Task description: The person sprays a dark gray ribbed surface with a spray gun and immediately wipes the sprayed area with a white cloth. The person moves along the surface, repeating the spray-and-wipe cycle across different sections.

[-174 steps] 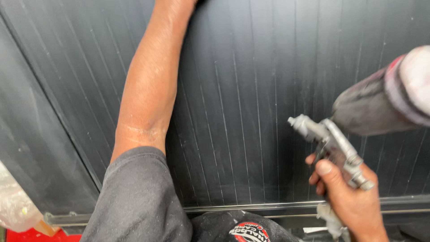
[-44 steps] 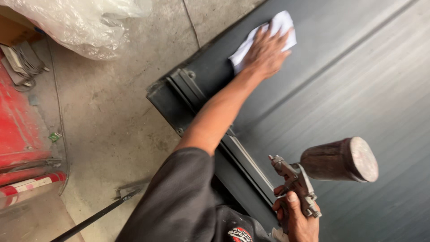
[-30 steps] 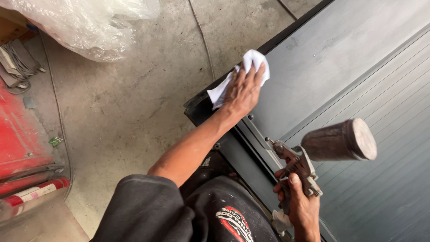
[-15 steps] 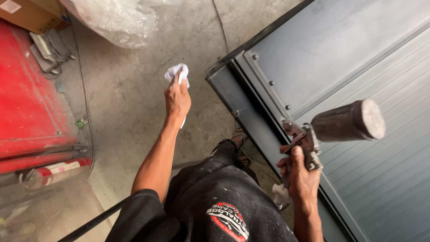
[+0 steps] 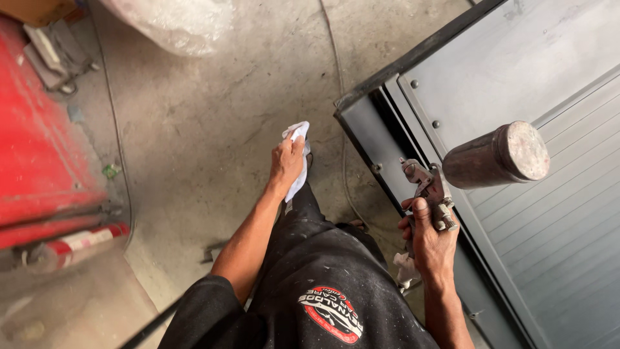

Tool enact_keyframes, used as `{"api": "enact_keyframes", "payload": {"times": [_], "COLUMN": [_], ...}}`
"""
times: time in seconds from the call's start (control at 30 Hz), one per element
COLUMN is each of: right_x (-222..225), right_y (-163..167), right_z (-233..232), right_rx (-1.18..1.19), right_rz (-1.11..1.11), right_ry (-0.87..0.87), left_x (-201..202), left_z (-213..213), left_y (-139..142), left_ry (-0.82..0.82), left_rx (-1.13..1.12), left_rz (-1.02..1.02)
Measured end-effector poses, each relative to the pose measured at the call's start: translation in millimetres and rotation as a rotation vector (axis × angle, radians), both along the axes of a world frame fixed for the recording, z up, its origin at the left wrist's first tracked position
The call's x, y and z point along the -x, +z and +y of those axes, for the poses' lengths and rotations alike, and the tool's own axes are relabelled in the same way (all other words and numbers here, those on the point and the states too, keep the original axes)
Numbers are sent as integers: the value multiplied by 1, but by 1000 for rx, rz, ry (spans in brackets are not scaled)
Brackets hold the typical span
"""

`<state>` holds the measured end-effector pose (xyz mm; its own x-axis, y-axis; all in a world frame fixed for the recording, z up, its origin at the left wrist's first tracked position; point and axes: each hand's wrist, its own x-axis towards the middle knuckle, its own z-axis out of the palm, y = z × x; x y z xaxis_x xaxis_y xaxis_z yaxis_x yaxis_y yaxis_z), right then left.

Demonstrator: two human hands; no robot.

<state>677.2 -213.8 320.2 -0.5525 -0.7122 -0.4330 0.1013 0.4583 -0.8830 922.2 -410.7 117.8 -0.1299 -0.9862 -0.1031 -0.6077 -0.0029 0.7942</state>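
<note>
My left hand (image 5: 286,163) is closed around a white cloth (image 5: 299,137) and hangs over the concrete floor, off to the left of the dark grey metal panel (image 5: 504,77). My right hand (image 5: 429,239) grips a metal spray gun (image 5: 431,190) by its handle. The gun's round paint cup (image 5: 497,157) sticks out to the right above the panel's ribbed surface. The gun's nozzle sits near the panel's left frame edge (image 5: 371,155). A bit of white rag (image 5: 407,268) shows below my right wrist.
A red painted object (image 5: 39,148) lies at the left with a red-and-white can (image 5: 77,240) beside it. A clear plastic bag (image 5: 171,22) sits at the top. A thin hose (image 5: 339,148) runs across the concrete floor (image 5: 194,129).
My left hand has lifted the cloth off the panel corner and swung left and down over the floor. The right hand keeps holding the spray gun beside the panel.
</note>
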Motion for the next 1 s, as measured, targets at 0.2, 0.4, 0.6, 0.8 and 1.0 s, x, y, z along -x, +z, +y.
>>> {"api": "enact_keyframes", "payload": {"times": [0.2, 0.4, 0.6, 0.8, 1.0], "right_x": [-43, -71, -68, -64, -72], "right_y": [-5, -20, -50, -67, -65], "right_z": [-61, -42, 15, 54, 84], "right_rx": [43, -68, -5, 6, -33], "right_rz": [18, -33, 35, 63, -115], "right_ry": [-209, -586, -981, -1145, -1019], "left_x": [-15, -31, 17, 89, 114], "left_z": [-72, -151, -200, -174, -83], "left_y": [-14, 31, 125, 157, 157], "left_ry": [-117, -418, -604, -747, -1129], "left_rx": [-147, -252, -76, 182, 692], "left_rz": [-9, 338, 270, 278, 89]}}
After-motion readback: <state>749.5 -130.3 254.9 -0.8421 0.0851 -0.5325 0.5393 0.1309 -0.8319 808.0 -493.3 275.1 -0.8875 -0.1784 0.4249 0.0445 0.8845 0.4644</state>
